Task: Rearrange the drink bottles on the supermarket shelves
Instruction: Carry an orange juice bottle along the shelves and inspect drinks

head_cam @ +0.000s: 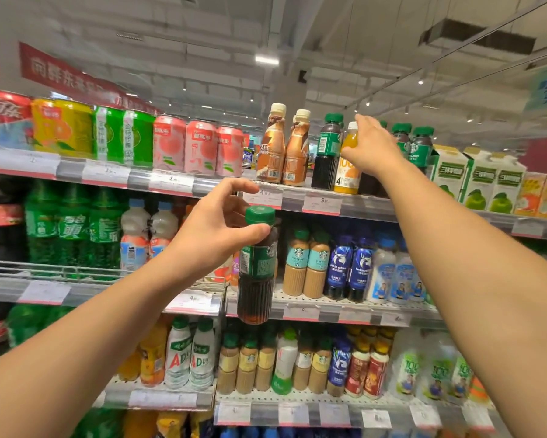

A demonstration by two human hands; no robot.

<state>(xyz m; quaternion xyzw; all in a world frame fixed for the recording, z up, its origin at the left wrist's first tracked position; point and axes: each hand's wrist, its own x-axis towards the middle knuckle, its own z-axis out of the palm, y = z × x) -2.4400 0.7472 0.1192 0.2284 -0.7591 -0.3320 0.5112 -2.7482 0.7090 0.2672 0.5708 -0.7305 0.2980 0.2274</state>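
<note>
While we look up at the shelves, our left hand (212, 229) pinches a dark coffee bottle with a green cap (257, 267) by the neck, in the air in front of the second shelf. Our right hand (371, 147) is wrapped round a small orange juice bottle with a white cap (348, 167) on the top shelf (322, 202); its label's half hidden by our fingers. Price tags are too blurry to read.

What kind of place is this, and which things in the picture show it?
Most likely a supermarket drinks aisle. The shelves are tiered and packed with bottles, cans and juice cartons; price tags line the shelf edges. The left hand holds a dark coffee bottle; the right hand grips an orange juice bottle.
</note>
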